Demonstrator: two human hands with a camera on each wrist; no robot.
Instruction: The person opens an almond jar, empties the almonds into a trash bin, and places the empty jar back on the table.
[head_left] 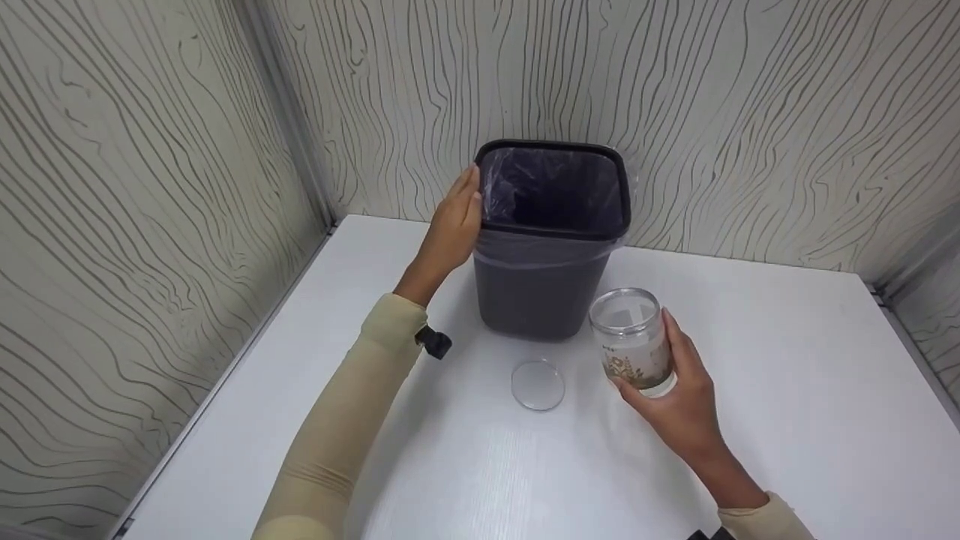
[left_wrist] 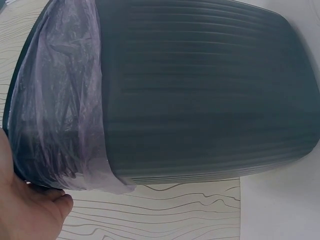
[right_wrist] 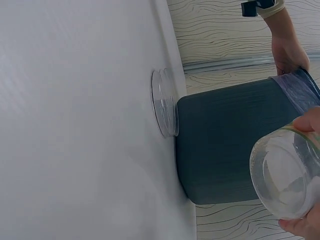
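A grey trash bin with a black rim and a clear plastic liner stands on the white table. My left hand rests against the rim's left side, fingers extended along it; the left wrist view shows its thumb and fingers at the liner's edge. In my right hand is a clear jar with a white and gold printed label, gripped between thumb and fingers. Its mouth is uncovered and leans toward the bin. The right wrist view shows the jar's transparent bottom.
A round clear lid lies on the white table in front of the bin, left of the jar. Wood-grain patterned panels rise behind the bin and on both sides.
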